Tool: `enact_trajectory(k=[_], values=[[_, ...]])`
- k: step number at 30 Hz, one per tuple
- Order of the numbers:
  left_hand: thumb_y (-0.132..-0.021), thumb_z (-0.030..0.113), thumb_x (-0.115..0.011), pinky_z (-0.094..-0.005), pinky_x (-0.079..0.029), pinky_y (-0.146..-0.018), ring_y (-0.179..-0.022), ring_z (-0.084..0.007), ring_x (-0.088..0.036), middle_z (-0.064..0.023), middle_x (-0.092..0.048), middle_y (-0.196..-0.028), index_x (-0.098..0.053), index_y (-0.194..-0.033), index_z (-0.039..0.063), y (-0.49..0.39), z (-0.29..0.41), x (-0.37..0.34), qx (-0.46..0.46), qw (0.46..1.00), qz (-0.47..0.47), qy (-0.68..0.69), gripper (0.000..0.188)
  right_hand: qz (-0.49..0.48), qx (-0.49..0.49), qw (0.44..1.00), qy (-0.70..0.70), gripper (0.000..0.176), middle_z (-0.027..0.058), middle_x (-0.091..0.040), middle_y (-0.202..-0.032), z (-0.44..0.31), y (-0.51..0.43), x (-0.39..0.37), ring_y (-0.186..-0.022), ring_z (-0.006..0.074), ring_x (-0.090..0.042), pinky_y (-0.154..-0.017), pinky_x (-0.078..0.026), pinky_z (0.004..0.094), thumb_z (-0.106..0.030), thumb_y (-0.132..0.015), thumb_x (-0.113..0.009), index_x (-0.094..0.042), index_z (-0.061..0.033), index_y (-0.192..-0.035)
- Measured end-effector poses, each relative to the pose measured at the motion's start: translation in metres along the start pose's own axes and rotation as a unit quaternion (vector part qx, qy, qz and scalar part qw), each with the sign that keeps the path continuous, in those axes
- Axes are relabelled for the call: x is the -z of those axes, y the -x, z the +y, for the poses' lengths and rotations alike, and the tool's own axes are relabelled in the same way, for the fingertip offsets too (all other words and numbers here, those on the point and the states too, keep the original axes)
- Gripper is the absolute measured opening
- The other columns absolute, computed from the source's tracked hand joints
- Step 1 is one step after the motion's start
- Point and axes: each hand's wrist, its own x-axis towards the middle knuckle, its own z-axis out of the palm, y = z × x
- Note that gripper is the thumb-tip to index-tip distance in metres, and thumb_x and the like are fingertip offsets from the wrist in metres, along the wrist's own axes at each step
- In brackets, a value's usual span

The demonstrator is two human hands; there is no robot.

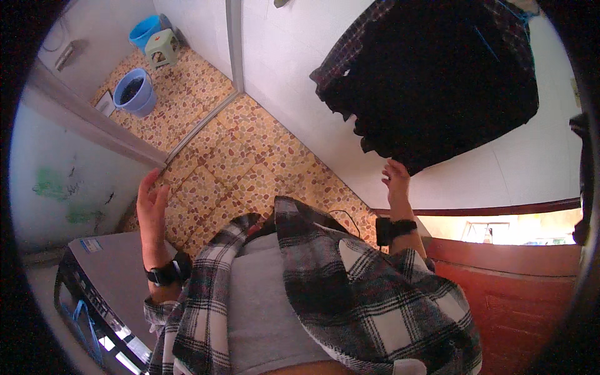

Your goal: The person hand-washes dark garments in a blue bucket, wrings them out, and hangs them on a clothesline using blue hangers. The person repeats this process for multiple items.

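My left hand (153, 204) is raised at the left, fingers apart, with nothing in it. It hangs in front of the door frame's lower end and above a grey-topped appliance (112, 267) with a dark front panel. On the other side, my right hand (398, 183) is up beside the lower hem of a black garment with plaid edging (445, 84), which hangs against the white wall. Its fingers are loosely bent and apart, holding nothing that I can see. Whether the fingertips touch the hem is unclear. Both wrists wear black bands.
Through the doorway, a lavender bucket (136, 96) with dark contents, a blue bucket (144, 32) and a green plastic stool (162, 48) stand on pebble-patterned tiles (253, 145). A raised threshold (202, 128) crosses the floor. A red door (506, 300) stands at the lower right.
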Motion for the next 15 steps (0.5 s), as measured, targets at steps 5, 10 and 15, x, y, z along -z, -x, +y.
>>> enact_trajectory(k=[5,10,15], values=[[-0.087,0.011,-0.059,-0.0220,-0.042,-0.074,-0.083,-0.0086,-0.055,-0.0042,-0.062,-0.094,-0.048,-0.130,0.006,-0.040,0.000,0.009,0.029,0.999,0.003,0.028,0.045,-0.137,0.011,0.990,0.024,0.021,0.0016,-0.062,-0.094,-0.047,-0.019,-0.115,-0.081,0.0136,-0.060,-0.067,-0.049,0.0274,-0.011,-0.087,-0.059,-0.061,-0.0107,-0.108],[-0.086,0.010,-0.060,-0.0232,-0.043,-0.073,-0.080,-0.0095,-0.056,-0.0057,-0.062,-0.097,-0.052,-0.126,0.007,-0.086,-0.009,0.011,0.044,0.998,0.049,0.008,0.041,-0.200,-0.039,0.977,0.056,0.020,0.0024,-0.063,-0.093,-0.067,-0.075,-0.196,-0.079,0.0134,-0.060,-0.065,-0.048,0.0275,-0.017,-0.086,-0.061,-0.062,-0.0076,-0.103],[-0.085,0.011,-0.060,-0.0232,-0.044,-0.076,-0.084,-0.0098,-0.055,-0.0040,-0.059,-0.112,-0.055,-0.122,0.005,-0.140,-0.016,0.051,0.095,0.983,0.141,-0.067,0.037,-0.277,-0.091,0.944,0.154,0.022,0.0035,-0.061,-0.088,-0.070,-0.148,-0.310,-0.075,0.0127,-0.059,-0.062,-0.048,0.0261,-0.015,-0.087,-0.058,-0.059,-0.0065,-0.107]])
